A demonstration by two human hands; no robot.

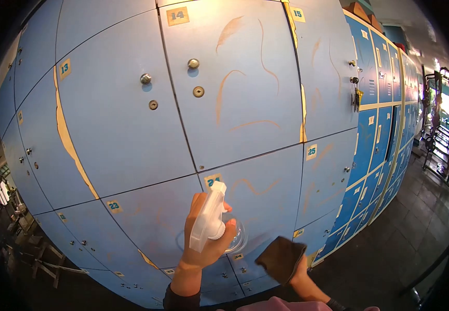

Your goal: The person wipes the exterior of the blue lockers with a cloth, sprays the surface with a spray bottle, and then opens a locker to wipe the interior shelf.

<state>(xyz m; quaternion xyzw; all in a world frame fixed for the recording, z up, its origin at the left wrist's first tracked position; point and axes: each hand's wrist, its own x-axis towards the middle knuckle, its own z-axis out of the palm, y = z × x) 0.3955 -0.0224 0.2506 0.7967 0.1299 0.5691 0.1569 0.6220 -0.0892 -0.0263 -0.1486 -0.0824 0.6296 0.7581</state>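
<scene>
My left hand (199, 253) is wrapped round a spray bottle (210, 215) with a white trigger head and a clear body. The bottle is held upright in front of the blue locker door numbered 24 (255, 202), its nozzle toward the lockers. Lower and to the right, my right hand (300, 270) grips a dark brown cloth (280, 259), which looks folded and hides part of the fingers. Locker door 14 (250, 103) above carries several brownish curved smears, and fainter ones show on door 24.
Door 13 (115, 119) and door 14 have round metal knobs and key locks. Keys (358, 98) hang from door 15 (323, 78). Darker blue lockers (372, 135) run along the right. Beyond the dark tiled floor (411, 217) stands a metal rack (439, 124). A wooden stand (48, 264) is at lower left.
</scene>
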